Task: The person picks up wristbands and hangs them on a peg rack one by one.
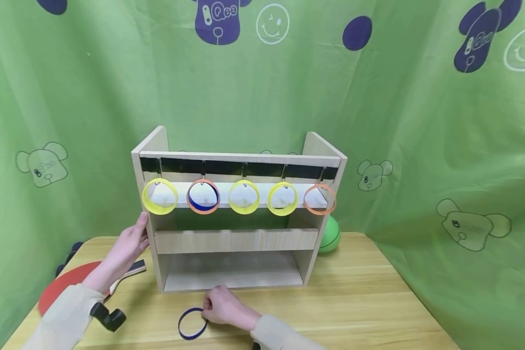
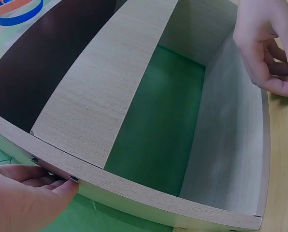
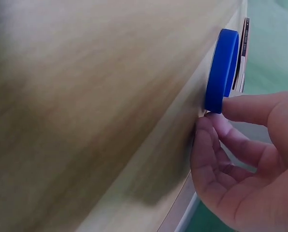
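Over the table in front of a wooden shelf unit (image 1: 236, 241), my right hand (image 1: 228, 307) pinches a blue wristband (image 3: 222, 72) between thumb and fingers. The round band (image 1: 180, 326) is held at its right side in the head view. My left hand (image 1: 129, 243) rests against the shelf's left side panel (image 2: 134, 195), its fingertips (image 2: 66, 187) touching the outer face. Several wristbands hang from hooks along the shelf's black strip (image 1: 223, 167): yellow ones (image 1: 170, 209), orange ones (image 1: 321, 212), and a blue one (image 1: 200, 206) together with an orange one.
A red table tennis bat (image 1: 65, 284) lies on the wooden table (image 1: 367, 296) under my left forearm. Behind the shelf's right side sits a green ball (image 1: 331, 236). A green printed curtain (image 1: 253, 97) surrounds the table at the back and sides.
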`<state>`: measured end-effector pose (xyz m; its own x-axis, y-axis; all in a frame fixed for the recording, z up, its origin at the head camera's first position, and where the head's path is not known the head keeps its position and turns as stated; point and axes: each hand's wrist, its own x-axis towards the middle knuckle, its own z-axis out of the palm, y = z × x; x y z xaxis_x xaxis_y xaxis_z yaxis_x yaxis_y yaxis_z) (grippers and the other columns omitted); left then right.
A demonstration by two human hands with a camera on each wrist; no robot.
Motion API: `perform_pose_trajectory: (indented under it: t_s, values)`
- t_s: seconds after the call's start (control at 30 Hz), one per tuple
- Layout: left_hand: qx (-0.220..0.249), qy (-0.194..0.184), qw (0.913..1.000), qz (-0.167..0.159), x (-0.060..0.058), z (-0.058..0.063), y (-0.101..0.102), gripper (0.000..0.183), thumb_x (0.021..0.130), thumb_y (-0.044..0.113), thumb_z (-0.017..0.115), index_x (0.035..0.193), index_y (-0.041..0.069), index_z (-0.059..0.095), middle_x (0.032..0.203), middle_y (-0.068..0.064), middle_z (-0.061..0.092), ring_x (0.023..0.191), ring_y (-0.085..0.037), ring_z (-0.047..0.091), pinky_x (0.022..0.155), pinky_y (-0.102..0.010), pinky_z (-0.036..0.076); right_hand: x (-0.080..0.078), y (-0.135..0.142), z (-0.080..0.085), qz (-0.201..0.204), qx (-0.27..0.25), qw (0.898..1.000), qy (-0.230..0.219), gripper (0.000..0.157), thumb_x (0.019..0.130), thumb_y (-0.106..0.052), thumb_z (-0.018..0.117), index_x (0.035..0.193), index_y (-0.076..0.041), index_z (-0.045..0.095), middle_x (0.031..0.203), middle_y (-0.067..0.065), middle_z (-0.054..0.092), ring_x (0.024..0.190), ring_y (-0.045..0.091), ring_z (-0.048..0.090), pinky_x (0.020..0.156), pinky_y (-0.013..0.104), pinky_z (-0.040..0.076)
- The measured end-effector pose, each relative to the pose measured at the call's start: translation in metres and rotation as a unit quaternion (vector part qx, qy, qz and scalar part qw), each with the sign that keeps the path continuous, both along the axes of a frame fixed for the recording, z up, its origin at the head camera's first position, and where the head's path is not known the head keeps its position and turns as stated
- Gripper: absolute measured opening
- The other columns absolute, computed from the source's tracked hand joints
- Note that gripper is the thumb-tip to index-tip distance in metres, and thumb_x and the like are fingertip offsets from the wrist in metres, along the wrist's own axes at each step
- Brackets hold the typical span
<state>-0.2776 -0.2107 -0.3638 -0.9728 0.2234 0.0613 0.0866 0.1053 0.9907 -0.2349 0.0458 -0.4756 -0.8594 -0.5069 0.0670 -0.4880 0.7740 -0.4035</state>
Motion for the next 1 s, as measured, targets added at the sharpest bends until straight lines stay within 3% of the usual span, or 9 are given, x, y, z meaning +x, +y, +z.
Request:
perform_pose_trajectory:
  t_s: [0.23, 0.43, 0.73, 1.0]
  values:
    - [-0.001, -0.004, 1.0000, 0.001, 0.000, -0.001, 0.001, 0.090, 0.102, 0.062, 0.019, 0.154, -0.008, -0.006, 0.162, -0.031, -0.005, 0.152, -0.047, 0.004, 0.127, -0.052, 0.010, 0.003, 0.006, 0.005, 0.017, -0.030, 0.999, 0.011, 0.009, 0.083, -0.005, 0.072, 0.077, -0.011, 0.070, 0.066, -0.008, 0.063, 0.055, -0.005, 0.044, 0.051, 0.005, 0.043]
    - [-0.001, -0.004, 1.0000, 0.001, -0.001, -0.002, 0.000, 0.090, 0.102, 0.062, 0.019, 0.154, -0.008, -0.007, 0.162, -0.030, -0.006, 0.152, -0.047, 0.003, 0.127, -0.053, 0.010, 0.007, 0.019, 0.026, 0.035, -0.085, 0.996, -0.005, 0.006, 0.085, -0.005, 0.073, 0.081, -0.009, 0.071, 0.074, -0.002, 0.072, 0.061, -0.008, 0.053, 0.055, 0.003, 0.048]
    - [-0.002, -0.008, 1.0000, 0.005, -0.001, -0.003, -0.002, 0.091, 0.102, 0.062, 0.019, 0.153, -0.007, -0.008, 0.162, -0.031, -0.006, 0.152, -0.047, 0.003, 0.127, -0.053, 0.010, 0.022, 0.062, 0.091, 0.076, -0.134, 0.986, 0.062, 0.003, 0.086, -0.004, 0.073, 0.086, -0.004, 0.070, 0.080, 0.008, 0.074, 0.067, -0.001, 0.063, 0.059, 0.004, 0.052]
    - [-0.008, -0.004, 1.0000, 0.002, -0.001, -0.002, -0.001, 0.093, 0.101, 0.064, 0.019, 0.153, -0.008, -0.008, 0.162, -0.031, -0.006, 0.152, -0.047, 0.004, 0.127, -0.053, 0.010, 0.037, 0.112, 0.158, 0.067, -0.136, 0.970, 0.192, 0.006, 0.085, -0.006, 0.075, 0.088, -0.007, 0.070, 0.081, 0.003, 0.073, 0.067, 0.000, 0.062, 0.060, 0.009, 0.055]
